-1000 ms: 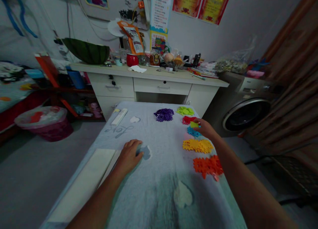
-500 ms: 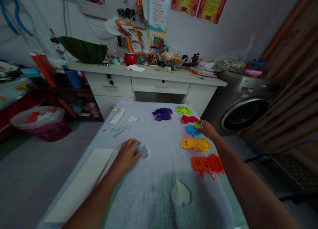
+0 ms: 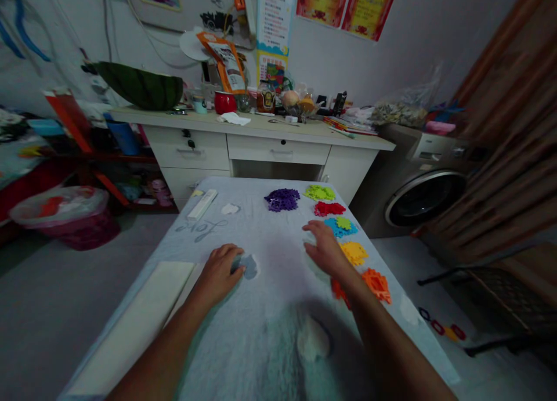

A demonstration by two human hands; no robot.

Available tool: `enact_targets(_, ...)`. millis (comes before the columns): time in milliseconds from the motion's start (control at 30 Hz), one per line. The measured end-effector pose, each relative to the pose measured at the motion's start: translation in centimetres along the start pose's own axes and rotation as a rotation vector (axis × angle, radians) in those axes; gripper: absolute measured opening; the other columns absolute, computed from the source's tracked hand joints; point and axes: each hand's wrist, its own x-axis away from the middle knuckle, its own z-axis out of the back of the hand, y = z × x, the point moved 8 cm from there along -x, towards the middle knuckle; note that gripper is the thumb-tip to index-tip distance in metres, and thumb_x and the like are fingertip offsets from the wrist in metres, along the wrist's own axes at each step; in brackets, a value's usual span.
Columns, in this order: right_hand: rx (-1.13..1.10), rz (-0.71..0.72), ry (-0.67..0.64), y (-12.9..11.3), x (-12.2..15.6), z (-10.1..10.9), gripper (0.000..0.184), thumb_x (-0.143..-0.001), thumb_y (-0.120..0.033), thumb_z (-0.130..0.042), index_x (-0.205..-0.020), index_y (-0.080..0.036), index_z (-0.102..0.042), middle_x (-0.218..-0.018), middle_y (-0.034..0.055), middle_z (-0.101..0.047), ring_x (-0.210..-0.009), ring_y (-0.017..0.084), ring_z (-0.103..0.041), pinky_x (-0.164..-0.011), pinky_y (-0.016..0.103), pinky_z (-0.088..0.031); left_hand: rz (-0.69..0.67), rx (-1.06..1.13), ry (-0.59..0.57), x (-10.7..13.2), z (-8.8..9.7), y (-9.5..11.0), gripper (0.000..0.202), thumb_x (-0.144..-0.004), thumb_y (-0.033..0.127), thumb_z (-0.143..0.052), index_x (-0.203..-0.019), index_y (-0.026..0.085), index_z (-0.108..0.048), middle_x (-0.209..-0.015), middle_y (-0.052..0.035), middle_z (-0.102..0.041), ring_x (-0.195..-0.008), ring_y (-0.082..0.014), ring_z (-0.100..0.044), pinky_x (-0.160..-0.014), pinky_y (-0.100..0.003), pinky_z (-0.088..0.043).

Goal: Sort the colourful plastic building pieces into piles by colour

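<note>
My left hand (image 3: 221, 271) lies on the cloth-covered table, thumb apart from its fingers, holding nothing, beside a grey heart print. My right hand (image 3: 324, 249) hovers at the inner side of the coloured piles, fingers apart and empty. Just beyond it, a light green plastic piece (image 3: 343, 222) lies on a flat pile of blue pieces (image 3: 351, 229). Its wrist and forearm partly cover the yellow pieces (image 3: 355, 252) and the orange pieces (image 3: 378, 284). Farther back are red pieces (image 3: 329, 208), lime green pieces (image 3: 319, 192) and a purple pile (image 3: 282, 199).
A long white board (image 3: 134, 331) lies along the table's left side, with a narrow white box (image 3: 203, 204) farther back. Behind stands a cluttered desk (image 3: 278, 128); a washing machine (image 3: 418, 174) is at right. Several linked coloured rings (image 3: 437, 327) lie on the floor.
My right hand has let go of the light green piece on the blue pile and moved left, off the pile. My left hand stays put. The view has shifted slightly.
</note>
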Motion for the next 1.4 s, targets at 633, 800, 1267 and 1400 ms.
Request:
enact_targets(633, -0.029, 0.063, -0.180, -5.4, 2.9, -7.8, 0.043, -0.079, -0.017, -0.055, -0.121, -0.025, -0.061, -0.133, 0.0090, -0.055, -0.122, 0.027, -0.047, -0.102, 0.045, -0.037, -0.004, -0.014, 0.011, 0.0, 0.0, 0.1, 0.031, -0.080, 0.032, -0.057, -0.108, 0.022, -0.062, -0.112, -0.0071, -0.060, -0.107, -0.0263, -0.053, -0.097, -0.043, -0.042)
enact_targets(800, 0.075, -0.091, 0.059, 3.0, -1.3, 2.0, 0.040, -0.081, -0.019, -0.057, -0.120, -0.019, -0.060, -0.128, 0.0115, -0.057, -0.120, 0.027, -0.049, -0.104, 0.045, -0.036, 0.003, -0.028, 0.006, -0.1, -0.1, 0.1, 0.031, -0.079, 0.032, -0.057, -0.108, 0.021, -0.063, -0.114, -0.0075, -0.060, -0.107, -0.0267, -0.053, -0.097, -0.043, -0.042)
enact_targets(1267, 0.396, -0.409, -0.231, 17.6, -2.9, 3.6, 0.056, -0.067, -0.021, -0.073, -0.120, -0.025, -0.059, -0.134, 0.0143, -0.051, -0.120, 0.037, -0.049, -0.091, 0.051, -0.044, -0.011, -0.051, 0.002, -0.3, -0.2, -0.1, 0.031, -0.081, 0.034, -0.055, -0.109, 0.021, -0.062, -0.114, -0.0073, -0.061, -0.109, -0.0268, -0.053, -0.097, -0.043, -0.041)
enact_targets(1400, 0.413, -0.420, -0.232, 17.7, -2.9, 3.7, 0.047, -0.071, -0.020, -0.070, -0.116, -0.023, -0.060, -0.130, 0.0148, -0.052, -0.119, 0.036, -0.049, -0.090, 0.050, -0.043, -0.019, -0.049, 0.006, -0.2, -0.4, -0.2, 0.032, -0.081, 0.034, -0.056, -0.109, 0.021, -0.062, -0.115, -0.0077, -0.061, -0.109, -0.0268, -0.053, -0.097, -0.043, -0.041)
